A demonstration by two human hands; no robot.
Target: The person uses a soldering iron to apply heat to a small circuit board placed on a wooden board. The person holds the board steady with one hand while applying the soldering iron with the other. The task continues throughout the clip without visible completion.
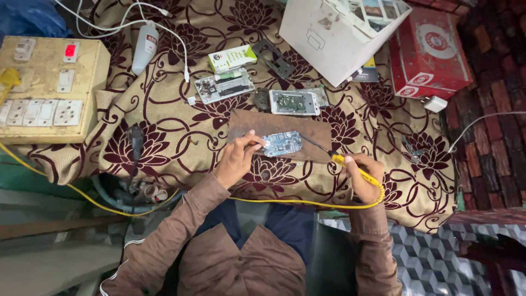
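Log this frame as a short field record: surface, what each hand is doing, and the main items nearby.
surface: floral patterned cloth
work base: brown board on the cloth
left hand: holds a thin tool at the blue circuit board
right hand: grips a yellow-handled soldering iron, tip toward the circuit board
behind board: opened phone parts
far left: switch panel
top right: white box, red box

A work surface was draped in a beige cloth [181, 137] patterned with maroon flowers. At right stood a wall [493, 109] of dark red brick; below it lay a floor [433, 257] of grey geometric tiles. Light fell evenly, without hard shadows
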